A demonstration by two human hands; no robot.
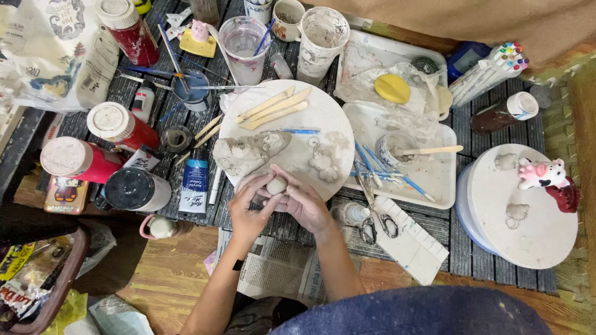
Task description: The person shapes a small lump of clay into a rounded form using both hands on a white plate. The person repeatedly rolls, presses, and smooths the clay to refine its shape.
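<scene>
Both of my hands meet over the near edge of a round white board [323, 115]. Between the fingertips of my left hand [247, 208] and my right hand [303, 201] sits a small pale ball of clay [276, 185]. A larger grey lump of clay [247, 152] lies on the board just beyond my left hand. Small flat clay pieces [323, 162] rest to the right of it. Several wooden modelling sticks [273, 108] lie at the far side of the board.
Red paint jars [121, 127] and a blue paint tube [195, 180] crowd the left. Cups [245, 40] stand at the back. A white tray [434, 180] holds a small pot with a stick. Scissors [375, 223] lie near my right wrist. A second round board [528, 236] carries a pink figurine [541, 174].
</scene>
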